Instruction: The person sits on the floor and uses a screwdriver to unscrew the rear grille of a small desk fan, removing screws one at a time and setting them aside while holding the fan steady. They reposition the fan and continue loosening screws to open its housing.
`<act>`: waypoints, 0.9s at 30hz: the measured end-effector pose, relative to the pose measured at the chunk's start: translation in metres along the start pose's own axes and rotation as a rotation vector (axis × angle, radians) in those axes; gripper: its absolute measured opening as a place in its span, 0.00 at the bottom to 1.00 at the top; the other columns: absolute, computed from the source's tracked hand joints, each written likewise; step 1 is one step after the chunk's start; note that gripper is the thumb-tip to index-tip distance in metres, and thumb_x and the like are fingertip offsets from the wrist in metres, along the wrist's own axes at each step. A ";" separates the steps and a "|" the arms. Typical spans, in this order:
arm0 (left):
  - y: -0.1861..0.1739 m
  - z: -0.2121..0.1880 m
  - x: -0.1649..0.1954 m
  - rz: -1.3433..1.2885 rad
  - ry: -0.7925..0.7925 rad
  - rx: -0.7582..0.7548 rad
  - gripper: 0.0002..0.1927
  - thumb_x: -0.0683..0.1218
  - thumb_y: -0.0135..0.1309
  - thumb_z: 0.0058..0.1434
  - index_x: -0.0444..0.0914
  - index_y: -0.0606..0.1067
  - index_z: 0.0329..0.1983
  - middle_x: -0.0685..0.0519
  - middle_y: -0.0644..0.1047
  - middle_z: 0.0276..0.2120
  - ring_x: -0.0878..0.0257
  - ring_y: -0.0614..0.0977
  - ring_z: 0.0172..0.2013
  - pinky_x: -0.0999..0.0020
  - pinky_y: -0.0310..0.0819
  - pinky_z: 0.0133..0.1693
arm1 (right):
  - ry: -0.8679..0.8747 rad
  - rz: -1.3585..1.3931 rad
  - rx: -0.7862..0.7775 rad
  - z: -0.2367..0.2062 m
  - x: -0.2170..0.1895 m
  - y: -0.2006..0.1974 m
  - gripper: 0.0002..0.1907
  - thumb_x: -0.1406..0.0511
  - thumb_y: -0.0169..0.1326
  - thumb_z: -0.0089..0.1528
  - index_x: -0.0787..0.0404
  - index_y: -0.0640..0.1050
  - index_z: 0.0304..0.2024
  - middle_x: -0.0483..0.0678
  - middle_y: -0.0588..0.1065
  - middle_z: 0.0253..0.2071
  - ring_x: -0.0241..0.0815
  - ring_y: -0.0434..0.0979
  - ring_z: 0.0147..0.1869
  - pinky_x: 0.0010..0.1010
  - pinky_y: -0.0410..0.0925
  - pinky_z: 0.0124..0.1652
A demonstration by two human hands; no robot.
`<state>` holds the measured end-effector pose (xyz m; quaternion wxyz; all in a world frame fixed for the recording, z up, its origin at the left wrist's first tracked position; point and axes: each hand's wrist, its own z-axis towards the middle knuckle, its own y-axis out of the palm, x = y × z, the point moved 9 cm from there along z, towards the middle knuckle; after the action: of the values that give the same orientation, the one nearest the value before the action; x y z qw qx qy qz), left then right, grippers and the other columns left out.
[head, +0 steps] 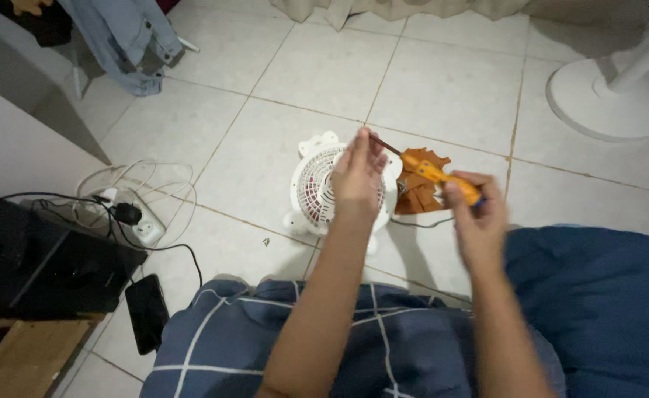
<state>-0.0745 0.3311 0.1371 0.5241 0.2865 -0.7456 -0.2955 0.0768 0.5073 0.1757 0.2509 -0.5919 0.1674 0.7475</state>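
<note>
So the person is sitting on the floor with a checked blue blanket (295, 346) over the lap, and both hands are up on a screwdriver (431, 171) with an orange handle. The right hand (476, 214) is clenched around the handle, and the left hand (359, 173) is pinching the dark shaft up near the tip (372, 138), like it's steadying or fiddling with the bit. The frame's a bit blurry so I can't say if there's a screw on the tip.

The small white fan (317, 188) lies flat on the tiled floor (442, 81) right below the hands, grille facing up. It looks to me like the grille is on, so I'd judge the fan isn't opened up yet; nothing loose from it shows around it. Just beside it, on its right, there's a crumpled brown thing (419, 193), maybe paper or cloth, hard to tell. The screwdriver isn't touching the fan, it's held in the air above it.

Off to the left: a white power strip (141, 225) with cables, a black box (37, 262), and a dark phone (146, 309) on the floor. A bigger fan's white base (608, 99) sits top right, well apart.

So my read: tool in hand, actual work on the fan barely begun.
</note>
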 end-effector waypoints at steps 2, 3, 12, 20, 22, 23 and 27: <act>-0.004 -0.009 -0.030 -0.156 -0.041 -0.144 0.14 0.51 0.59 0.66 0.37 0.76 0.47 0.55 0.77 0.39 0.65 0.77 0.41 0.69 0.76 0.47 | -0.055 -0.057 -0.026 0.001 -0.015 -0.015 0.15 0.63 0.60 0.67 0.63 0.76 0.53 0.46 0.77 0.42 0.33 0.75 0.43 0.25 0.67 0.38; -0.007 -0.013 -0.048 -0.235 -0.063 -0.217 0.14 0.52 0.58 0.67 0.37 0.75 0.47 0.55 0.76 0.39 0.65 0.76 0.41 0.69 0.76 0.47 | -0.175 -0.107 -0.068 0.000 -0.029 -0.020 0.14 0.64 0.60 0.68 0.65 0.76 0.53 0.47 0.77 0.46 0.33 0.75 0.47 0.25 0.68 0.44; -0.136 0.020 -0.254 -0.584 -0.530 0.155 0.10 0.48 0.61 0.65 0.39 0.77 0.43 0.57 0.76 0.38 0.65 0.77 0.42 0.66 0.75 0.54 | 0.166 -0.735 -0.243 -0.017 0.036 -0.016 0.19 0.60 0.58 0.65 0.63 0.74 0.54 0.58 0.79 0.35 0.48 0.79 0.36 0.36 0.71 0.39; -0.169 0.041 -0.319 -0.673 -0.566 0.232 0.11 0.50 0.64 0.64 0.40 0.79 0.43 0.59 0.79 0.40 0.66 0.78 0.44 0.68 0.78 0.51 | 0.221 -0.833 -0.410 -0.016 0.089 0.002 0.20 0.61 0.57 0.64 0.66 0.71 0.53 0.63 0.79 0.39 0.58 0.82 0.42 0.43 0.72 0.42; -0.172 0.044 -0.325 -0.645 -0.573 0.234 0.11 0.52 0.64 0.63 0.42 0.78 0.41 0.61 0.78 0.37 0.67 0.78 0.41 0.68 0.78 0.49 | 0.194 -0.863 -0.413 -0.014 0.090 0.009 0.20 0.62 0.57 0.64 0.67 0.70 0.54 0.64 0.78 0.41 0.59 0.81 0.44 0.43 0.72 0.44; -0.175 0.046 -0.326 -0.615 -0.573 0.234 0.12 0.54 0.64 0.62 0.44 0.78 0.40 0.62 0.78 0.36 0.68 0.78 0.39 0.69 0.77 0.47 | 0.174 -0.872 -0.412 -0.014 0.088 0.013 0.20 0.63 0.57 0.63 0.68 0.70 0.53 0.65 0.78 0.42 0.61 0.80 0.45 0.44 0.71 0.44; -0.175 0.052 -0.328 -0.537 -0.550 0.136 0.15 0.61 0.65 0.62 0.47 0.79 0.37 0.62 0.76 0.28 0.68 0.76 0.31 0.71 0.75 0.39 | 0.166 -0.897 -0.417 -0.012 0.086 0.024 0.19 0.64 0.57 0.63 0.69 0.70 0.52 0.67 0.76 0.45 0.64 0.79 0.48 0.47 0.71 0.46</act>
<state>-0.0097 0.4641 -0.2076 0.1885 0.4158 -0.7745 -0.4378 0.0575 0.4959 0.0887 0.4098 -0.7006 -0.2369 0.5340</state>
